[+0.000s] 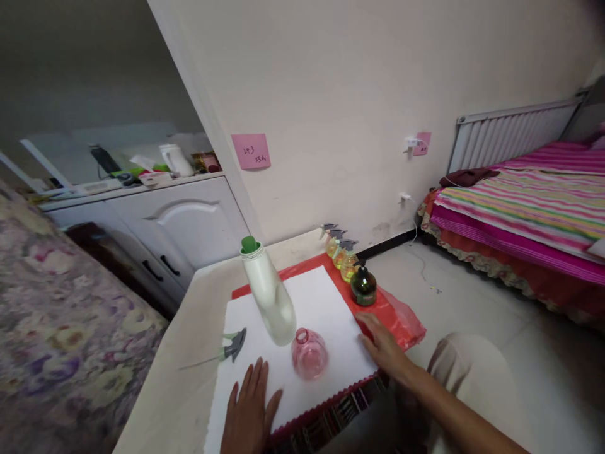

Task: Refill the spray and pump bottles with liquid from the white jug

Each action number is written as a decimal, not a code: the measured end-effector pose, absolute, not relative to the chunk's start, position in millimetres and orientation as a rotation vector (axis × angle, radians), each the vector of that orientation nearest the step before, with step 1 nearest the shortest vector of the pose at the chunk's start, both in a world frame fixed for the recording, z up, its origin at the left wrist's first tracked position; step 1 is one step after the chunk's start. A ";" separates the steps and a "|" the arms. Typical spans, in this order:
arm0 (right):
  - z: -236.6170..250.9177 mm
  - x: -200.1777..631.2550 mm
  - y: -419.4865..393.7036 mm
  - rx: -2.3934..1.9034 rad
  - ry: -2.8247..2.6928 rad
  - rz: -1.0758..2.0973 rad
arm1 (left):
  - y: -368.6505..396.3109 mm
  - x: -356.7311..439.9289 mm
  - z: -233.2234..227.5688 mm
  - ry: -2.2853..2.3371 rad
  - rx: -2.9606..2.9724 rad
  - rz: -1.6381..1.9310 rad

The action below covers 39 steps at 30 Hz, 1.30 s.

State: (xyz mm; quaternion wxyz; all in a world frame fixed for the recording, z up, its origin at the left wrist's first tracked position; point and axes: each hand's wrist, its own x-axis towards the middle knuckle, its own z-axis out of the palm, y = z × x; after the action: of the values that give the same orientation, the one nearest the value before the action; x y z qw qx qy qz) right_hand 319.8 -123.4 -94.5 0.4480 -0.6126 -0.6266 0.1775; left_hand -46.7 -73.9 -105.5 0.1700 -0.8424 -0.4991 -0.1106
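Left hand (249, 410): laid flat, fingers spread, on the white sheet (321, 309), holding nothing.
Right hand (384, 347): flat, open, at the sheet's right edge.
Pink bottle (309, 354): uncapped, translucent, between both hands, near the white bottle (269, 296).

bare forearms, seemingly beige trousers (472, 372)

Three spray bottles (348, 263), two hands (249, 410)

A white bottle (269, 293) with a green cap stands at twelve o'clock of a pink bottle (309, 354), on white paper (321, 302) over red plastic (399, 318).
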 end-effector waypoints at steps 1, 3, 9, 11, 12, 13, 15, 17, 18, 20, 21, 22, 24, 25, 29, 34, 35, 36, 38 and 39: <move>-95.8 336.3 -123.0 -1.580 -1.492 0.405 | -73.7 -46.7 -105.4 -1.427 -2.393 -0.313; -99.9 367.1 -121.6 -1.702 -1.371 0.363 | -73.4 -46.7 -104.9 -1.441 -2.397 -0.305; -118.3 429.3 -117.3 -2.002 -0.985 0.519 | -74.2 -45.5 -101.3 -1.457 -2.412 -0.283; -123.8 437.8 -115.9 -2.015 -0.929 0.674 | -74.3 -45.2 -100.7 -1.473 -2.408 -0.280; -126.2 439.9 -115.7 -2.003 -0.914 0.742 | -74.2 -45.1 -100.7 -1.480 -2.407 -0.279; -128.3 440.7 -116.0 -1.987 -0.902 0.798 | -74.0 -45.1 -100.9 -1.485 -2.405 -0.279; -131.7 440.3 -117.7 -1.955 -0.874 0.870 | -73.3 -45.4 -101.6 -1.485 -2.407 -0.279; -133.8 439.2 -120.0 -1.936 -0.839 0.903 | -72.7 -45.9 -102.6 -1.478 -2.409 -0.288; -134.4 438.7 -120.9 -1.931 -0.821 0.905 | -72.4 -46.1 -103.1 -1.473 -2.408 -0.297; -134.4 438.0 -122.3 -1.922 -0.792 0.881 | -72.0 -46.3 -104.0 -1.461 -2.405 -0.322; -133.9 437.7 -122.7 -1.918 -0.785 0.853 | -71.9 -46.3 -104.3 -1.454 -2.404 -0.337; -133.2 437.4 -123.2 -1.915 -0.784 0.817 | -71.9 -46.1 -104.6 -1.450 -2.402 -0.351; -131.3 436.7 -124.6 -1.910 -0.791 0.735 | -72.2 -45.5 -104.8 -1.446 -2.398 -0.372; -130.4 436.6 -125.6 -1.908 -0.796 0.698 | -72.5 -45.2 -104.8 -1.446 -2.396 -0.378; -128.3 437.4 -128.9 -1.905 -0.772 0.649 | -73.3 -44.5 -103.8 -1.449 -2.386 -0.374; -130.8 431.2 -130.3 -1.853 -0.687 0.852 | -73.4 -44.9 -102.1 -1.465 -2.398 -0.342; -131.3 428.3 -130.7 -1.834 -0.671 0.898 | -73.4 -44.9 -102.0 -1.461 -2.401 -0.338; -131.6 425.5 -131.1 -1.814 -0.654 0.936 | -73.5 -44.8 -101.9 -1.454 -2.405 -0.336; -131.4 421.1 -132.2 -1.778 -0.622 0.983 | -73.7 -44.4 -102.0 -1.453 -2.406 -0.341; -130.9 419.9 -132.8 -1.762 -0.611 0.997 | -73.9 -44.1 -102.0 -1.458 -2.401 -0.348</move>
State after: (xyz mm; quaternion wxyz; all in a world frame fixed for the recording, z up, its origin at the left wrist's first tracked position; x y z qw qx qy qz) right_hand 419.9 -132.8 -130.9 0.4914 -0.7257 -0.2515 0.4106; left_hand -44.1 -73.9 -102.0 0.1547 -0.8381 -0.5089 -0.1215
